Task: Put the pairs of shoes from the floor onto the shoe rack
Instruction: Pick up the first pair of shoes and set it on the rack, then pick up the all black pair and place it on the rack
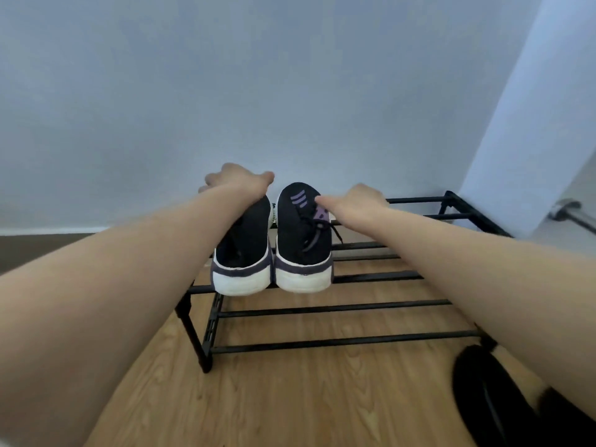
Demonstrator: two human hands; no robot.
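A pair of dark navy sneakers with white soles and purple stripes sits on the top tier of the black metal shoe rack [380,278], at its left end, heels toward me. My left hand [237,182] lies over the toe of the left sneaker [248,250], fingers curled around it. My right hand [353,201] rests on the outer side of the right sneaker [301,240], thumb touching its upper near the purple stripes. Both arms reach forward from the lower corners.
The rack stands against a pale blue wall [258,75] on a wooden floor [274,398]. Its right part and lower tier hold bare bars. A black shoe [493,398] lies on the floor at the lower right. A white door frame [529,124] rises at right.
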